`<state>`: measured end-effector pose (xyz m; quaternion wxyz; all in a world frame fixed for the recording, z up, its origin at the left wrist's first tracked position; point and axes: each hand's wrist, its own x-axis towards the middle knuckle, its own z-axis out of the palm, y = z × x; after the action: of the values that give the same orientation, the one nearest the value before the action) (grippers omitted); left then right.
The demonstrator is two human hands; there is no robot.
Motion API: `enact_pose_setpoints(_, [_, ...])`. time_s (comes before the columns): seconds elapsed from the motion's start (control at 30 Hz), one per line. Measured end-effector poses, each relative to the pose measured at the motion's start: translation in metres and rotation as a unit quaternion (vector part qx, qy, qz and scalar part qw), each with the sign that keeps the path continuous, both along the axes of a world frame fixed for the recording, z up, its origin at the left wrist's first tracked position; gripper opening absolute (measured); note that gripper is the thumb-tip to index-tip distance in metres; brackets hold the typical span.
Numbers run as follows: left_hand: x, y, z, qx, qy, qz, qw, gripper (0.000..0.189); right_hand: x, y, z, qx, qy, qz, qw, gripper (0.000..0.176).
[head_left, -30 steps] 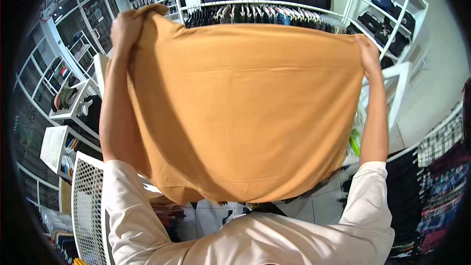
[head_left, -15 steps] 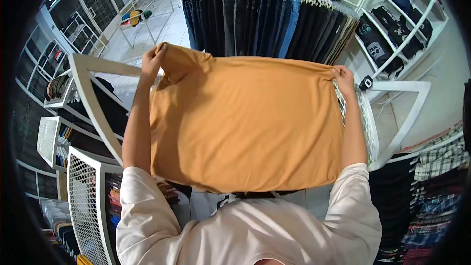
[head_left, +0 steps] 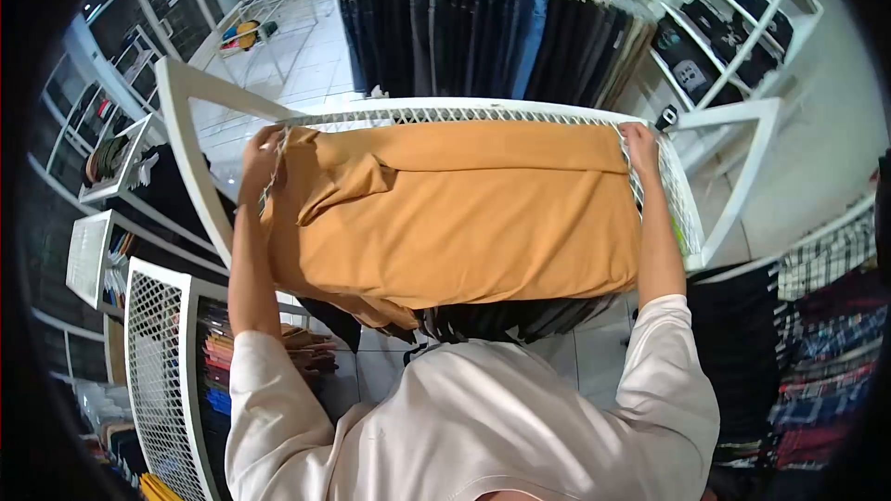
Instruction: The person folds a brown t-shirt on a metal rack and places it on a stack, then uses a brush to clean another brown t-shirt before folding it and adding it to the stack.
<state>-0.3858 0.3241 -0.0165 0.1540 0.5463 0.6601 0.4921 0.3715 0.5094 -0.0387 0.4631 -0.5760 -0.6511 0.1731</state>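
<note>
A mustard-orange T-shirt (head_left: 464,232) lies spread across a white wire-mesh rack top (head_left: 418,114). Its far edge is folded over toward me in a long band, and a sleeve lies bunched on top at the left. My left hand (head_left: 261,156) is closed on the far left corner of the cloth, its fingertips partly hidden. At the far right corner, my right hand (head_left: 640,146) pinches the end of the folded band. The near edge of the shirt hangs over the front of the rack.
White frame ends rise at the left (head_left: 190,158) and right (head_left: 742,167) of the rack. Jeans (head_left: 483,32) hang on a rail beyond. Shelves with black bags or caps (head_left: 724,32) stand back right. Dark clothes (head_left: 520,317) hang below the shirt. Checked shirts (head_left: 831,343) hang at right.
Both hands have come down toward the rack with the shirt. Its far edge is now folded over toward me, and the sleeve lies flat on top. The mesh behind has come into view.
</note>
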Motion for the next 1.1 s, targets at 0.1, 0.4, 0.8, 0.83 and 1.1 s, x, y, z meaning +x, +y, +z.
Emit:
enact_pose_setpoints(0.1, [0.017,-0.003,0.005,-0.075,0.109,-0.005,0.991,0.044,-0.01,0.026,-0.015,0.031,-0.171,-0.033,0.984,0.032])
enact_pose_setpoints(0.4, [-0.021,0.041,-0.037,-0.012,0.158,-0.043,0.986,0.04,-0.001,0.049,-0.029,-0.05,-0.161,0.032,0.985,0.021])
enact_pose_setpoints(0.8, [-0.03,0.069,0.014,-0.012,-0.125,-0.109,0.986,0.018,0.006,0.05,0.002,-0.004,-0.147,-0.155,0.977,0.023])
enact_pose_setpoints(0.83, [-0.031,0.075,0.01,-0.021,-0.095,-0.091,0.991,0.019,0.002,0.049,0.005,-0.002,-0.146,-0.155,0.977,0.023])
enact_pose_setpoints(1.1, [0.032,0.067,-0.008,-0.002,0.194,0.092,0.977,0.033,-0.044,0.021,0.012,0.07,-0.302,-0.164,0.936,0.022])
